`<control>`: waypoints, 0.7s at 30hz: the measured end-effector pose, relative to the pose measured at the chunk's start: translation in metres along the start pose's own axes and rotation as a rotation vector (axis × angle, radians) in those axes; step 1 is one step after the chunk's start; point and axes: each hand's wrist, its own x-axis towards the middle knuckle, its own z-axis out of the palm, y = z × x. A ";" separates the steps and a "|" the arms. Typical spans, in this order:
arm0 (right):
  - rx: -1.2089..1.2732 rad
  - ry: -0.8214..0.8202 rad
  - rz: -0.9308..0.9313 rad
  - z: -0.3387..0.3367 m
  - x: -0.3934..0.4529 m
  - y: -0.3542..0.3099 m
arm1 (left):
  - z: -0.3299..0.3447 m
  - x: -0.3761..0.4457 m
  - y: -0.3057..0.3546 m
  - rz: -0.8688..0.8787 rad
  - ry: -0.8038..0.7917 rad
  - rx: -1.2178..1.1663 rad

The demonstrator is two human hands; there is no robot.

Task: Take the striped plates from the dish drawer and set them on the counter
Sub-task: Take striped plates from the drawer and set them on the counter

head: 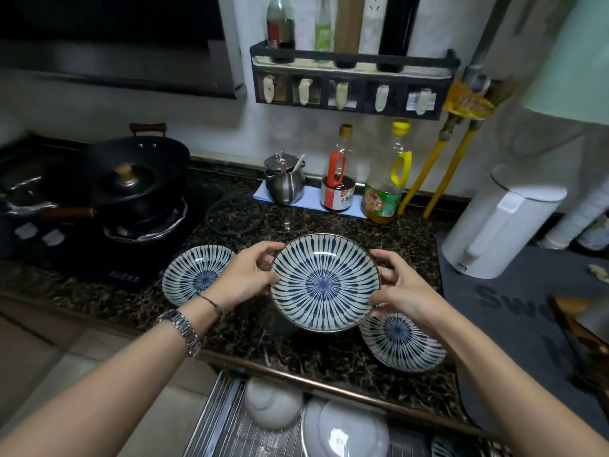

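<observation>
A blue-and-white striped plate (324,282) hangs tilted above the dark marble counter (316,354), gripped at its left rim by my left hand (245,278) and at its right rim by my right hand (400,285). Two more striped plates rest on the counter: one at the left (191,273) behind my left hand, one at the right (400,344) partly under my right wrist. Below the counter edge the dish drawer (224,420) stands open, with a white bowl (273,405), a white plate (346,430) and the edge of another striped dish (441,450) in it.
A black wok with a lid (131,173) sits on the stove at the left. A steel pot (285,183), a sauce bottle (339,179) and an oil bottle (387,186) stand at the back. A white kettle (497,225) stands on a grey mat (514,311) at the right.
</observation>
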 end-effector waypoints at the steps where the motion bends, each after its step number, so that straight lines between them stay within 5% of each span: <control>1: 0.000 -0.004 0.005 -0.002 0.011 -0.001 | 0.000 0.009 0.000 -0.002 0.010 0.008; 21: 0.067 0.111 0.220 0.031 0.155 0.057 | 0.005 0.134 -0.094 -0.081 0.024 0.197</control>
